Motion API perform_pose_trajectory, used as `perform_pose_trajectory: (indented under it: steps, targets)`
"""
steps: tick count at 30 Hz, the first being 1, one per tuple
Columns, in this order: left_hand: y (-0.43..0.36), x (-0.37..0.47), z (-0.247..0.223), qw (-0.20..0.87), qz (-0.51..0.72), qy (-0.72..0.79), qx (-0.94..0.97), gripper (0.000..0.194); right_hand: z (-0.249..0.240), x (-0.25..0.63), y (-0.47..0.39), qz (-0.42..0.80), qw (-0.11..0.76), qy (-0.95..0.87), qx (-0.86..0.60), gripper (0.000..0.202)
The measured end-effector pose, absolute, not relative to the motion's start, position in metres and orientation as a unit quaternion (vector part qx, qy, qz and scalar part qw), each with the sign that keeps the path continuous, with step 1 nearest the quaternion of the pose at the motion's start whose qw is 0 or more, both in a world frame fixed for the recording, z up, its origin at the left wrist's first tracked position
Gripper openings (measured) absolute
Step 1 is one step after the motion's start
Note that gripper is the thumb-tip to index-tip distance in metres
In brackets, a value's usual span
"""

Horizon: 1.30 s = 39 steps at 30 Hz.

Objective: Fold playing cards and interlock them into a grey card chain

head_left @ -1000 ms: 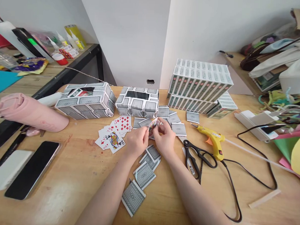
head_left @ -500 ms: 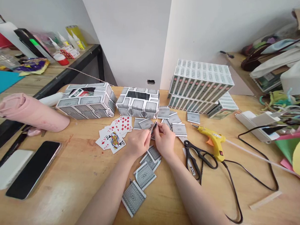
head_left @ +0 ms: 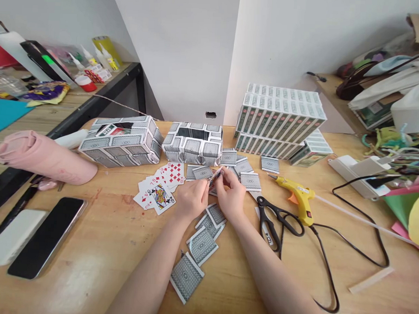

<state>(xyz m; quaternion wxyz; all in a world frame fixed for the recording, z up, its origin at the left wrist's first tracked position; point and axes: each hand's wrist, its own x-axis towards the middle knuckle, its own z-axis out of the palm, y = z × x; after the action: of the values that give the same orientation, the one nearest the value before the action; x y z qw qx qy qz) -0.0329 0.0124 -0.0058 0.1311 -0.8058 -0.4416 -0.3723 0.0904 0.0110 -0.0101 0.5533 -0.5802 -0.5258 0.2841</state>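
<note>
Between my fingers a playing card (head_left: 215,176) is held up on edge, partly hidden by both hands. My left hand (head_left: 193,199) is closed on its left side, and my right hand (head_left: 230,193) pinches its right side. Folded grey-backed cards (head_left: 203,244) lie in a line below my hands, and more grey-backed cards (head_left: 250,181) are spread behind and to the right. Left of my left hand, face-up cards (head_left: 163,195) are fanned out, a queen of clubs on top. Two boxes covered in folded cards, a left one (head_left: 121,144) and a right one (head_left: 192,144), stand behind.
Stacked card packs (head_left: 278,120) stand at the back right. Black-handled scissors (head_left: 279,220) and a yellow glue gun (head_left: 300,198) with a trailing cord lie right of my hands. A power strip (head_left: 359,175) sits farther right. At left are a phone (head_left: 48,238) and a pink roll (head_left: 46,157).
The card between my hands has turned slightly, showing more of its face. My right hand has shifted a little; the things on the table stay where they were.
</note>
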Motion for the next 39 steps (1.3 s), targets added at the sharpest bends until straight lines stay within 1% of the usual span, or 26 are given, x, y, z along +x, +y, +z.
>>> perform_pose_trajectory:
  steps: [6,15,20,23,26,28,31,34,39]
  targets:
    - [0.0129,-0.0336,-0.0065,0.129,-0.379,-0.442,-0.803,0.015,-0.0112,0.0923,0.0114,0.294,0.542,-0.536,-0.577,0.028]
    - [0.0118,-0.0328,-0.0048,0.113,-0.389,-0.415,-0.815,0.013,-0.0034,0.0941,0.0066,0.228,0.516,-0.557,-0.61,0.027]
    - [0.0108,-0.0311,-0.0017,0.106,-0.385,-0.406,-0.822,0.014,-0.0048,0.0927,0.0064,0.189,0.509,-0.557,-0.629,0.021]
    - [0.0103,-0.0294,0.0,0.116,-0.383,-0.4,-0.824,0.014,-0.006,0.0916,0.0061,0.162,0.497,-0.554,-0.648,0.02]
    - [0.01,-0.0282,-0.0004,0.128,-0.388,-0.402,-0.819,0.014,-0.0069,0.0909,0.0058,0.147,0.51,-0.547,-0.647,0.02]
    - [0.0099,-0.0282,-0.0024,0.13,-0.397,-0.419,-0.806,0.014,-0.0074,0.0904,0.0062,0.16,0.529,-0.538,-0.636,0.023]
    - [0.0103,-0.0296,-0.0064,0.126,-0.41,-0.467,-0.773,0.011,-0.0073,0.0894,0.0073,0.221,0.542,-0.527,-0.616,0.028]
    - [0.0109,-0.0315,-0.0086,0.122,-0.423,-0.505,-0.743,0.01,-0.0061,0.0889,0.0085,0.263,0.528,-0.539,-0.601,0.024]
    - [0.0115,-0.0326,-0.0072,0.12,-0.427,-0.509,-0.738,0.01,-0.0059,0.0919,0.0107,0.278,0.508,-0.561,-0.592,0.022]
